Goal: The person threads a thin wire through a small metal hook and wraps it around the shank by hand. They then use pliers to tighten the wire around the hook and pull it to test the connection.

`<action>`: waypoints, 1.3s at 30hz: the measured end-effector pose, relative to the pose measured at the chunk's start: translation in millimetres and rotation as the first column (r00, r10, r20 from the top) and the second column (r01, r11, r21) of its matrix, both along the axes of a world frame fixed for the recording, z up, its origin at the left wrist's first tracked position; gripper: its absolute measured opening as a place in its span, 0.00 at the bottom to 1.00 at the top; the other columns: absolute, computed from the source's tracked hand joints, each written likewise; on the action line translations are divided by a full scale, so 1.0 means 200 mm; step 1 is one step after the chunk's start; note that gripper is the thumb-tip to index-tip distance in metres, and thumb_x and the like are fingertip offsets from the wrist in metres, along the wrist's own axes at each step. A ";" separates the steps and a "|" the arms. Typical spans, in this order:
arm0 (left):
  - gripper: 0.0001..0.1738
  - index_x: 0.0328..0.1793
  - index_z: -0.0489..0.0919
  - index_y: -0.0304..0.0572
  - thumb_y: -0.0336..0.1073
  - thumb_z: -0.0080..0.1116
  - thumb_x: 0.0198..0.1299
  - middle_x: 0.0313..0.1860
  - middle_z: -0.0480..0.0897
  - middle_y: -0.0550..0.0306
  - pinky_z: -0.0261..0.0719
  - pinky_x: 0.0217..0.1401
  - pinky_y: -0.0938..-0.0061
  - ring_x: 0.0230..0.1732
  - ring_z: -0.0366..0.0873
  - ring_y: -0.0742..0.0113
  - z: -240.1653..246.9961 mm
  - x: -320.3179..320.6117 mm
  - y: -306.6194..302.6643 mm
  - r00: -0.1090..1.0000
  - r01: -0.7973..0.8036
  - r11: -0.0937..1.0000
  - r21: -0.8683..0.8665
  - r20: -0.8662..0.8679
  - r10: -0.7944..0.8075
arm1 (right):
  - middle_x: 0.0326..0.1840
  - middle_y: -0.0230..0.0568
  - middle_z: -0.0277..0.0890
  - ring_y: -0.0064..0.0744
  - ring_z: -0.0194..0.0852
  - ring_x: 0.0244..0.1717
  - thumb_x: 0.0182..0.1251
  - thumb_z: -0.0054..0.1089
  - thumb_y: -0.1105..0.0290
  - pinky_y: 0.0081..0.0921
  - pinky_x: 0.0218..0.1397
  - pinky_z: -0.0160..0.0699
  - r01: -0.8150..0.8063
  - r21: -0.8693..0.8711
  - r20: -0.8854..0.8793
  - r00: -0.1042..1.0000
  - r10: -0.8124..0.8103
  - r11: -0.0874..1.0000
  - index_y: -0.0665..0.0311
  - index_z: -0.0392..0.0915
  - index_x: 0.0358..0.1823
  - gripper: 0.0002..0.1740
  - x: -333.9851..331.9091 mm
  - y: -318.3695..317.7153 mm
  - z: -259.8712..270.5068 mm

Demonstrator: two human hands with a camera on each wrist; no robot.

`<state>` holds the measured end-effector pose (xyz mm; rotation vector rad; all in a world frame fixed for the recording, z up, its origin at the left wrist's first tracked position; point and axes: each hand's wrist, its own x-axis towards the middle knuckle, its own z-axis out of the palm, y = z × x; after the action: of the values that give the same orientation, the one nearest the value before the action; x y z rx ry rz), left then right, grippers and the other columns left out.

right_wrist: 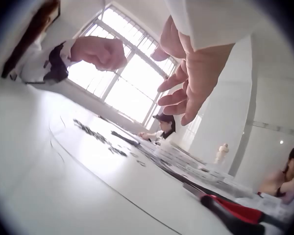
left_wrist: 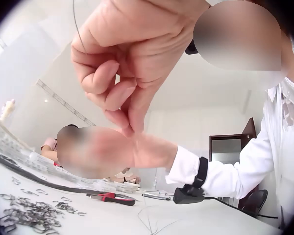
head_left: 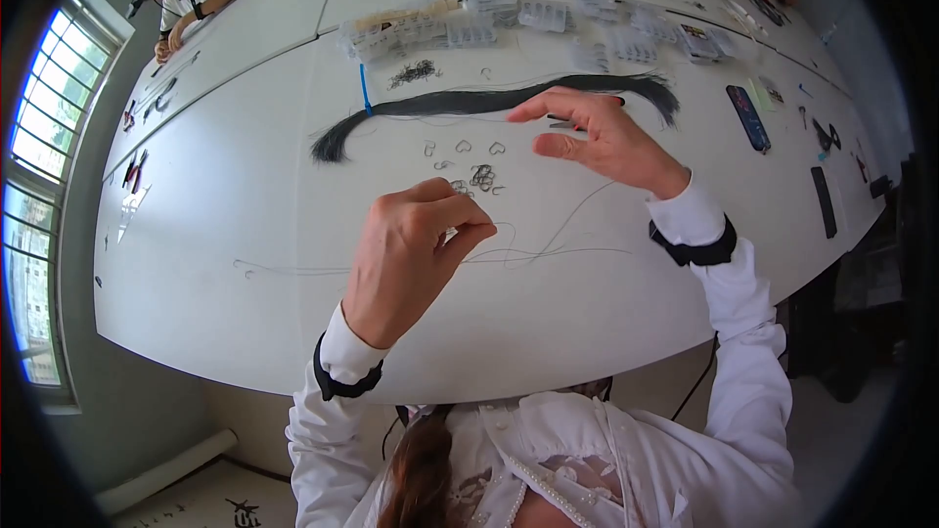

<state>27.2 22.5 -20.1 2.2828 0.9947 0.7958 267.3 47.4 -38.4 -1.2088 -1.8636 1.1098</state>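
Note:
My left hand (head_left: pixel 416 249) is raised over the table with thumb and fingertip pinched together; a thin dark line (head_left: pixel 509 256) runs by the fingertips. In the left wrist view the same pinch of the left hand (left_wrist: pixel 132 63) shows, and what lies inside it is too small to tell. Fingers spread and apart, my right hand (head_left: pixel 611 142) hovers above the black strand bundle (head_left: pixel 460 101), holding nothing visible; its fingers also hang apart in the right wrist view (right_wrist: pixel 193 78). Small metal hooks (head_left: pixel 482 176) lie in a pile beyond the left hand, near heart-shaped pieces (head_left: pixel 464 147).
Clear compartment boxes (head_left: pixel 543 15) line the far side. Red-handled pliers (left_wrist: pixel 112 198) lie by the black bundle. At the right are a phone (head_left: pixel 748 118), scissors (head_left: pixel 827 138) and a dark strip (head_left: pixel 824 202). Other people sit at the far edges.

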 end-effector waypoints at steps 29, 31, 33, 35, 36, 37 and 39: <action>0.11 0.25 0.83 0.46 0.24 0.72 0.34 0.28 0.74 0.65 0.65 0.29 0.76 0.31 0.67 0.70 -0.04 -0.19 -0.04 0.968 -0.232 0.973 -0.009 0.101 0.231 | 0.34 0.36 0.77 0.36 0.69 0.45 0.46 0.70 0.67 0.28 0.48 0.70 -0.242 0.048 0.535 0.826 0.180 0.969 0.67 0.81 0.37 0.16 -0.08 -0.13 0.08; 0.12 0.26 0.83 0.47 0.24 0.73 0.32 0.29 0.74 0.64 0.67 0.33 0.74 0.35 0.68 0.67 -0.03 -0.16 -0.05 0.966 -0.243 0.969 -0.033 0.086 0.245 | 0.38 0.39 0.76 0.37 0.69 0.48 0.46 0.70 0.64 0.29 0.51 0.69 -0.232 0.166 0.492 0.862 0.123 0.958 0.67 0.78 0.44 0.23 -0.11 -0.14 0.07; 0.13 0.26 0.83 0.47 0.25 0.73 0.32 0.29 0.74 0.65 0.68 0.34 0.74 0.36 0.68 0.67 -0.02 -0.15 -0.07 0.971 -0.229 0.973 -0.026 0.072 0.230 | 0.42 0.42 0.76 0.38 0.68 0.51 0.47 0.71 0.61 0.30 0.54 0.68 -0.208 0.282 0.446 0.893 0.064 0.937 0.67 0.75 0.52 0.31 -0.18 -0.14 0.07; 0.13 0.26 0.84 0.48 0.25 0.74 0.31 0.30 0.74 0.65 0.68 0.35 0.74 0.37 0.68 0.67 -0.03 -0.14 -0.07 0.976 -0.208 0.978 -0.019 0.057 0.209 | 0.52 0.42 0.72 0.33 0.69 0.50 0.47 0.73 0.60 0.28 0.55 0.70 -0.307 0.175 0.022 0.951 0.308 0.935 0.66 0.64 0.64 0.43 -0.26 -0.12 0.07; 0.13 0.26 0.84 0.48 0.25 0.74 0.31 0.30 0.75 0.65 0.68 0.35 0.74 0.37 0.68 0.67 -0.04 -0.14 -0.06 0.978 -0.200 0.980 -0.004 0.063 0.200 | 0.52 0.42 0.72 0.33 0.69 0.50 0.47 0.73 0.60 0.28 0.55 0.70 -0.297 0.173 0.020 0.954 0.298 0.939 0.66 0.64 0.64 0.43 -0.30 -0.13 0.06; 0.13 0.26 0.84 0.48 0.26 0.74 0.30 0.30 0.75 0.66 0.68 0.35 0.73 0.37 0.68 0.67 -0.05 -0.15 -0.05 0.978 -0.197 0.980 0.012 0.068 0.195 | 0.45 0.41 0.74 0.30 0.71 0.45 0.52 0.70 0.60 0.25 0.49 0.72 -0.280 0.017 -0.102 0.954 0.281 0.960 0.68 0.69 0.58 0.34 -0.35 -0.14 0.05; 0.13 0.26 0.85 0.48 0.25 0.74 0.30 0.29 0.76 0.66 0.69 0.36 0.74 0.37 0.69 0.67 -0.06 -0.16 -0.04 0.972 -0.219 0.976 0.006 0.081 0.218 | 0.39 0.41 0.76 0.26 0.73 0.39 0.58 0.67 0.59 0.23 0.42 0.74 -0.281 -0.140 -0.222 0.943 0.247 0.949 0.69 0.73 0.53 0.27 -0.38 -0.15 0.01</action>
<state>-4.1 15.1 -31.7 2.1598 1.2212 0.9804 190.8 16.9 -36.6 -0.9100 -1.8392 1.5075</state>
